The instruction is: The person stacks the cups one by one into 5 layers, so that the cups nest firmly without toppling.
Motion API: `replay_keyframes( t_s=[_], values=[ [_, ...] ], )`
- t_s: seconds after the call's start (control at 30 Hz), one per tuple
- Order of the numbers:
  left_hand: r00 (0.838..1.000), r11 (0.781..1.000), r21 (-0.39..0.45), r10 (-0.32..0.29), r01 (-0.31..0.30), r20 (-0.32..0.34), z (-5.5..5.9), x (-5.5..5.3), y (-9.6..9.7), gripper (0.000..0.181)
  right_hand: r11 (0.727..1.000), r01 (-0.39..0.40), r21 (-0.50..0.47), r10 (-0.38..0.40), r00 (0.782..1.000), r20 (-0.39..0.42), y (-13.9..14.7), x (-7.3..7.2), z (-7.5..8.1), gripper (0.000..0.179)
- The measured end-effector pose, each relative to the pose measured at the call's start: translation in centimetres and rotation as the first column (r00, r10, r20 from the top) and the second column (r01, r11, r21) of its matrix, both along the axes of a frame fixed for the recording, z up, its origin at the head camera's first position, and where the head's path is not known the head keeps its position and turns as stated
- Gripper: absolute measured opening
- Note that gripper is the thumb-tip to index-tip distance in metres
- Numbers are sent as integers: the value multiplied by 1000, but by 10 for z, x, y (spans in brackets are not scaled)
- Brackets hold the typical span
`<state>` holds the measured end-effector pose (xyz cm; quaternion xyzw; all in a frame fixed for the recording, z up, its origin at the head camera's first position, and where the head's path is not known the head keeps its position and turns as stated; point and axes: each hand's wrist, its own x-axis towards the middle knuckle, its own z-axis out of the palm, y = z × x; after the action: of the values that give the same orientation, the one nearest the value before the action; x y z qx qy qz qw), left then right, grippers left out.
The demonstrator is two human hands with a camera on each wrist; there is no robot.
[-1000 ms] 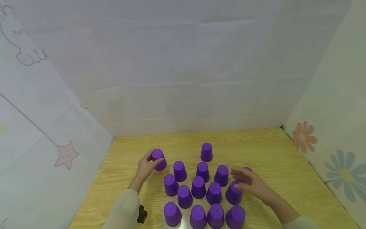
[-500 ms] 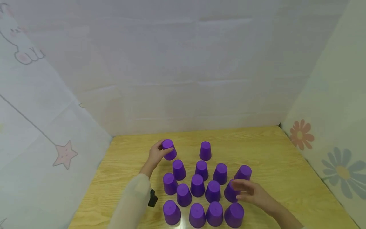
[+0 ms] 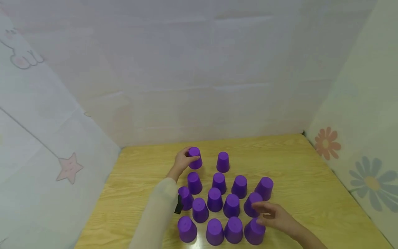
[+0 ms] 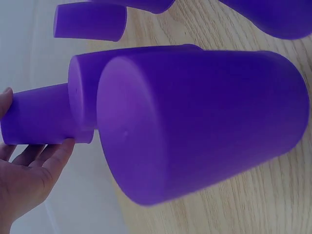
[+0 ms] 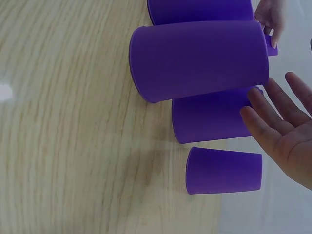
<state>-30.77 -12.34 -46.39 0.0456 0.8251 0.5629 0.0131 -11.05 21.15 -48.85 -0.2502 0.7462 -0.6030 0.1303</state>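
Between thumb and fingers, my left hand [image 3: 181, 160] grips an upside-down purple cup [image 3: 195, 158] at the back of the group. In the left wrist view, the thumb lies on one side of that cup [image 4: 44, 114] and the fingers on the other. Whether its rim touches the table cannot be told. To its right stands another purple cup [image 3: 223, 162], apart from it. My right hand [image 3: 278, 218] holds nothing, its fingers loosely bent, over the right-hand cups [image 3: 253, 204]. In the right wrist view, the fingers [image 5: 263, 105] extend beside the cup bases.
Several more upside-down purple cups stand in loose rows, among them a front-left cup [image 3: 187, 229] and a right-end cup [image 3: 264, 188]. The wooden table [image 3: 124, 200] ends at a pale cloth wall [image 3: 199, 86]. A black strap piece [image 3: 178, 204] hangs by the left sleeve.
My left hand has carried its cup rightward and farther back, beside the lone rear cup. The right hand has drawn slightly nearer, uncovering the right-end cup.
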Motion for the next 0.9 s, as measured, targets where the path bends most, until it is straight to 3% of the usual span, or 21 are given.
replay_keyframes(
  t_s=[0.23,0.53,0.9],
  values=[
    [999,1000,-11,-23,24,34,-2,-4,12,55,999,-4,50,3,1000,26,-4,3,-4,41],
    [999,998,-65,-12,15,50,-11,-7,25,58,999,-45,-31,43,998,-54,-8,6,-12,40],
    [996,994,-104,-36,44,79,-20,-11,36,53,997,20,69,-14,996,-87,-12,12,-19,43]
  ],
)
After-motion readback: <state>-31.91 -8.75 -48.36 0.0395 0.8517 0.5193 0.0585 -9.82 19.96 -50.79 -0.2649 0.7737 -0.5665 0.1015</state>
